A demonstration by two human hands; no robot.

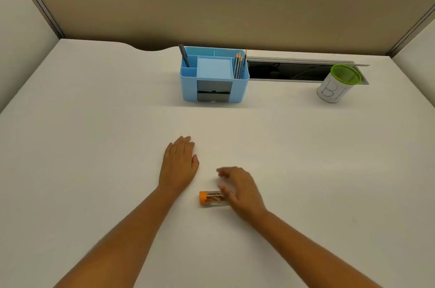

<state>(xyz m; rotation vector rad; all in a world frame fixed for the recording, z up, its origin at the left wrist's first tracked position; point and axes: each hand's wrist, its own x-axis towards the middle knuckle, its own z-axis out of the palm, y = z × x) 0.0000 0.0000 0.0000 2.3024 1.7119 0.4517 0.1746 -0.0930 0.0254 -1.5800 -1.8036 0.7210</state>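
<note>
A small clear tube with an orange cap (211,198) lies on its side on the white desk (94,122), near the front middle. My right hand (240,190) hovers over its right end with fingers spread and blurred, thumb close to the tube; whether it touches the tube I cannot tell. My left hand (180,164) lies flat on the desk, palm down, just left of and beyond the tube, holding nothing.
A light blue desk organiser (214,75) with several pencils and a dark pen stands at the back middle. Behind it runs an open cable slot (289,71). A white cup with a green rim (337,84) stands at the back right. Beige partition walls surround the desk.
</note>
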